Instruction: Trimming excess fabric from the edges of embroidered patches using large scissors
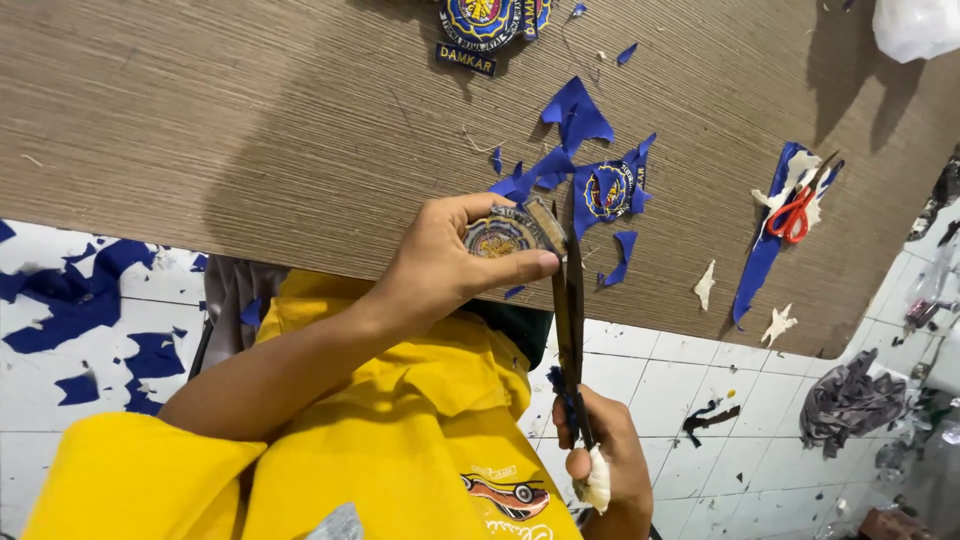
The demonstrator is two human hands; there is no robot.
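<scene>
My left hand (452,262) pinches a round embroidered patch (503,234) at the table's near edge. My right hand (604,462) grips the handles of long dark scissors (569,300), whose blades reach up along the patch's right edge. Right behind the blades lies a blue patch with a round emblem (607,191) among blue fabric scraps (573,118). I wear a yellow shirt.
The brown woven-look table (250,130) carries red-handled scissors (795,212) on a blue strip, more patches at the far edge (487,22) and a white bag (915,25). Blue offcuts (80,300) and a grey cloth (848,400) litter the white tiled floor.
</scene>
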